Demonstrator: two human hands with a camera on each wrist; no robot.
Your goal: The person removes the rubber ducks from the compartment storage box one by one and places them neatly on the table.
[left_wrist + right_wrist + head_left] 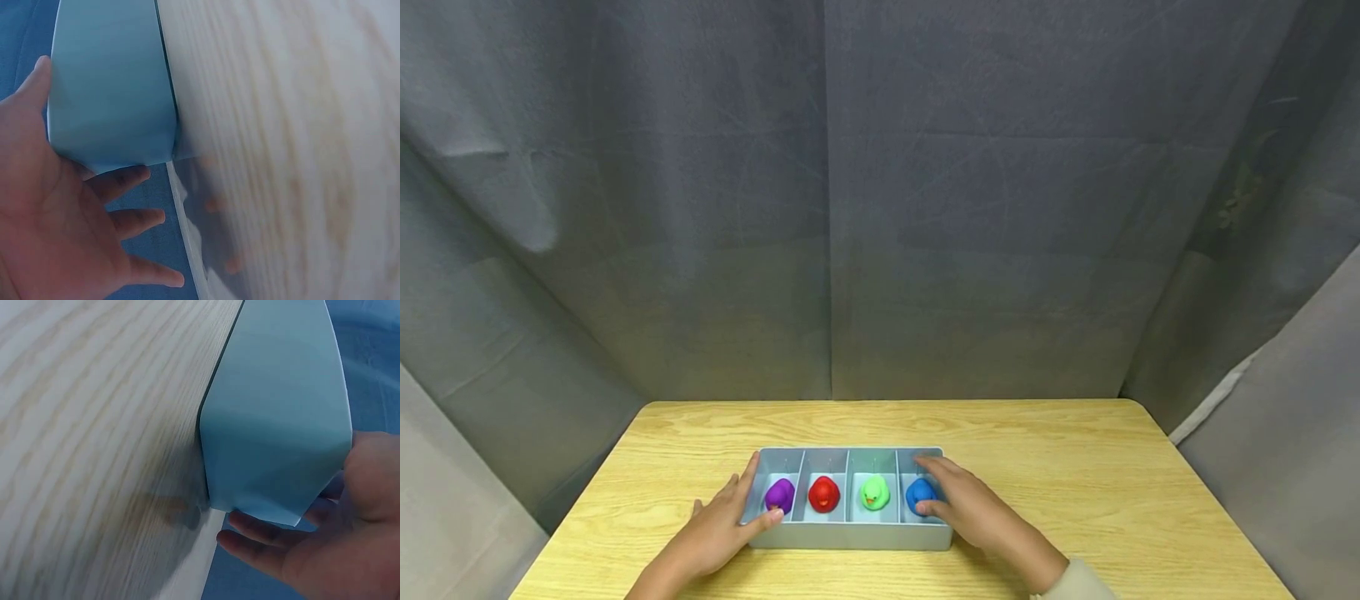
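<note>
A grey-blue tray [850, 537] with a single row of compartments sits near the table's front. From left to right, it holds a purple duck [780, 493], a red duck [824, 495], a light green duck [875, 492] and a blue duck [917, 493], one per compartment. My left hand [715, 527] rests against the tray's left end, thumb over the front corner and the other fingers spread. My right hand [976, 507] lies at the right end, its thumb and a finger reaching over the blue duck's compartment. Two right fingertips [240, 540] show along the tray's end wall [269, 481].
The light wood table [1060, 475] extends around the tray on all sides. Grey curtains [970, 208] hang behind it and at both sides. Blue cloth [153, 247] appears past the table edge in the left wrist view.
</note>
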